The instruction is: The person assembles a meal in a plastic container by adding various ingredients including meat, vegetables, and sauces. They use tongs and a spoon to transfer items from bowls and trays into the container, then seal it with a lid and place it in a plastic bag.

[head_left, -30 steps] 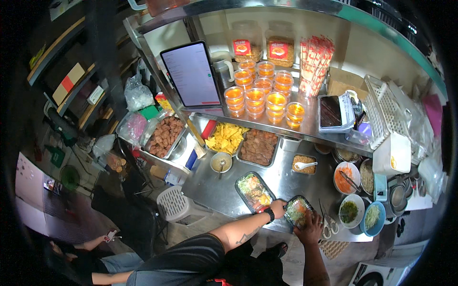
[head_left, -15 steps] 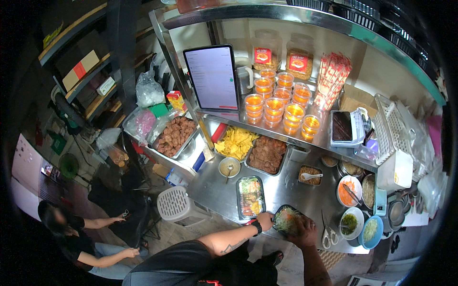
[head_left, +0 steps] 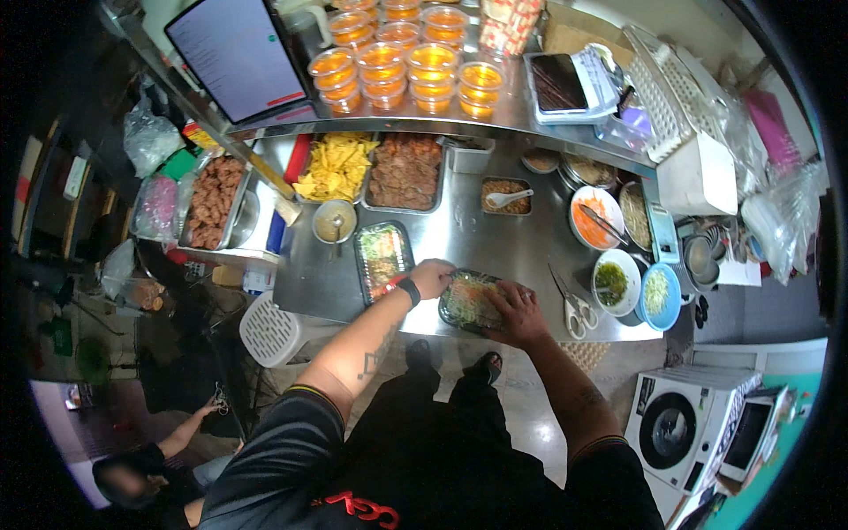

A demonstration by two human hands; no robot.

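Observation:
A black takeaway tray point(head_left: 463, 302) filled with pale noodles and greens lies at the table's front edge, between my hands. My left hand point(head_left: 432, 279), wearing a black wristband, closes on its upper left corner. My right hand point(head_left: 519, 313) grips the tray's right side, some fingers over the food or its clear cover; its thumb is hard to make out. Beside my left wrist lies a second, filled takeaway tray point(head_left: 383, 256) with shredded vegetables and something orange. To the right of my right hand, white-handled scissors point(head_left: 579, 316) rest on the steel table.
Behind are yellow chips point(head_left: 336, 168), a meat tray point(head_left: 404, 177) and a small tub with a spoon point(head_left: 506, 197). Bowls of carrot point(head_left: 595, 218), greens point(head_left: 616, 281) and shredded vegetables point(head_left: 657, 297) stand right. Orange-filled cups point(head_left: 433, 75) crowd the shelf above. A person point(head_left: 132, 477) sits lower left.
My view has tilted down and turned right, bringing a washing machine into sight. My right hand has shifted from the top of the tray toward its right side. My left hand stays at its corner.

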